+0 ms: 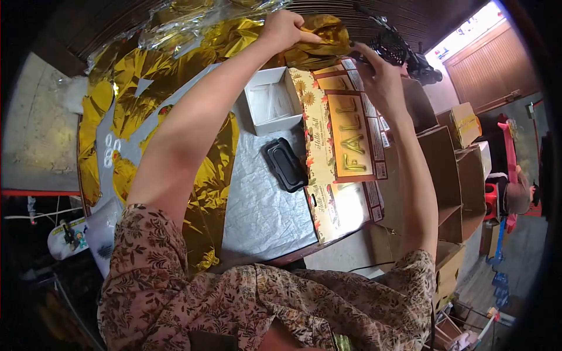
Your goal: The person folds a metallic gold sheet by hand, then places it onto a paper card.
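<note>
At the far edge of the table, my left hand (pixel 284 30) is closed on a crumpled gold foil balloon (pixel 329 36), with one finger stretched along it. My right hand (pixel 381 79) is at the balloon's right end. Its index finger reaches to the foil's edge, and its other fingers look apart from it. Below the hands lies a printed "FALL" balloon banner package (pixel 350 134), on top of similar cards. An open white box (pixel 273 99) is just left of the cards. Nearer to me is a small black lidded case (pixel 285 165).
Gold foil balloons (pixel 205 175) spread over the table's left side, with clear plastic wrap (pixel 175 32) at the back. A black mesh basket (pixel 391 47) stands beyond my right hand. Cardboard boxes (pixel 430 164) stack at the right. Another person (pixel 518 196) is farther right.
</note>
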Available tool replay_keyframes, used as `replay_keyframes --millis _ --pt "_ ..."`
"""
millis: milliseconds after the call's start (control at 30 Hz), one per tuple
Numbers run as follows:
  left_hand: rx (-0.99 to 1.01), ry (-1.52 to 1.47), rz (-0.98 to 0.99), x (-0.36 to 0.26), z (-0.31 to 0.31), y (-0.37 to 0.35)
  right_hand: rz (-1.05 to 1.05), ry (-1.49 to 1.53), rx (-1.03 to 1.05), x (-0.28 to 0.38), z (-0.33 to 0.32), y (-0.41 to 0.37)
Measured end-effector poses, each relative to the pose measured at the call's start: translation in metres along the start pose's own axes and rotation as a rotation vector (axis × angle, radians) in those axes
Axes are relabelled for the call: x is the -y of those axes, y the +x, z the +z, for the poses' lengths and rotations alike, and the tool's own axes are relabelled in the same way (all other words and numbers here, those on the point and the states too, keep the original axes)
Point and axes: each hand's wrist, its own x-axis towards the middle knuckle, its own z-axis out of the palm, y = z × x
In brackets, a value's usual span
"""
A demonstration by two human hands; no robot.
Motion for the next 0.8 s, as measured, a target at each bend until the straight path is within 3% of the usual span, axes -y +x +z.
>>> replay_keyframes --millis 67,100,167,200,267,333,367,433,467,500,533,600,633,700,733,800 --pt "-0.013 -0.11 0.037 0.009 0.0 0.005 -0.264 -0.061 -0.105 -0.012 0.024 0.025" --pt "-0.027 -0.008 0.058 0.017 0.001 0.012 -0.269 -0.058 -0.105 -0.014 0.031 0.028" --pt "-0.019 -0.012 0.097 0.014 -0.008 0.012 -0.426 -0.461 -0.217 -0.008 0.043 0.037" --pt "-0.007 -0.023 0.139 0.012 -0.012 0.013 -0.433 -0.459 -0.219 -0.007 0.044 0.044" --pt "-0.024 -0.036 0.145 0.011 -0.016 0.015 -0.356 -0.558 -0.109 -0.013 0.045 0.056" --pt "0.009 -0.056 0.015 0.014 -0.023 0.02 -0.322 -0.54 -0.109 -0.021 0.05 0.058" --pt "-0.186 -0.158 0.084 -0.006 -0.051 0.005 -0.224 -0.519 -0.106 -0.026 0.052 0.057" --pt "-0.193 -0.685 -0.32 0.025 -0.051 0.036 -0.145 -0.502 -0.105 -0.035 0.051 0.056" --pt "-0.477 -1.026 -0.218 0.052 -0.044 0.051 -0.146 -0.505 -0.105 -0.038 0.052 0.054" --pt "-0.34 -1.141 -0.472 0.045 -0.071 0.047 -0.069 -0.431 -0.088 -0.041 0.054 0.051" --pt "-0.288 -1.112 -0.155 0.057 -0.095 0.046 0.006 -0.355 -0.073 -0.039 0.055 0.05" --pt "-0.53 -1.149 -0.554 0.055 -0.103 0.047 -0.005 -0.381 -0.082 -0.035 0.053 0.049" --pt "-0.537 -1.145 -0.546 0.061 -0.113 0.049 0.038 -0.426 -0.073 -0.037 0.056 0.048" --pt "-0.442 -1.124 -0.561 0.097 -0.138 0.058 0.108 -0.441 -0.054 -0.041 0.06 0.051" --pt "-0.533 -1.197 -0.521 0.159 -0.127 0.091 0.101 -0.438 -0.058 -0.04 0.06 0.051" --pt "0.032 -1.643 -0.398 0.207 -0.182 0.081 0.153 -0.458 -0.084 -0.041 0.059 0.053"
